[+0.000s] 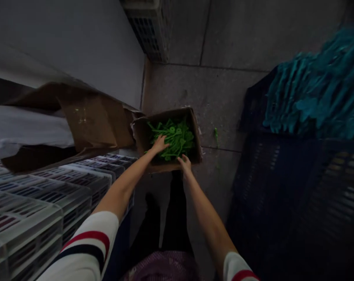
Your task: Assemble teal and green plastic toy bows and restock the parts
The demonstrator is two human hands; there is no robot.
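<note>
Lots of green things (pixel 178 138) lie in a brown box (pixel 162 168) on the floor (pixel 223 97); the left hand (pixel 159 145) is at the green things, and the right hand (pixel 185 163) is by the box's near edge (I cannot tell if the fingers hold anything); one green bit (pixel 216 133) lies beside the box; pale crates (pixel 33 212) stand left.

White short sleeves (pixel 83 246) with red and dark bands (pixel 91 235), black trousers (pixel 177 218), purplish patterned cloth (pixel 165 267) at waist
</note>
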